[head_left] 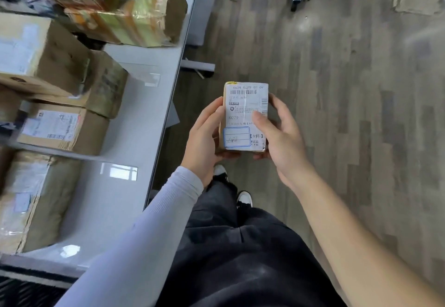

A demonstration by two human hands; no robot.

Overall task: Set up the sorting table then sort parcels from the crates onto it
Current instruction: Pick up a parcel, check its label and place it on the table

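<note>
Upright, small parcel (244,116) between left hand (204,138), right hand (279,135)

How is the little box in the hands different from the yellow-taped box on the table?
The small parcel looks much smaller than the yellow-taped box. The small parcel is held up over the floor by the left hand and right hand; the yellow-taped box rests on the grey table. The small parcel's top is mostly white label; the yellow-taped box shows shiny yellow tape and only a small label. Both are brown cardboard parcels.
</note>
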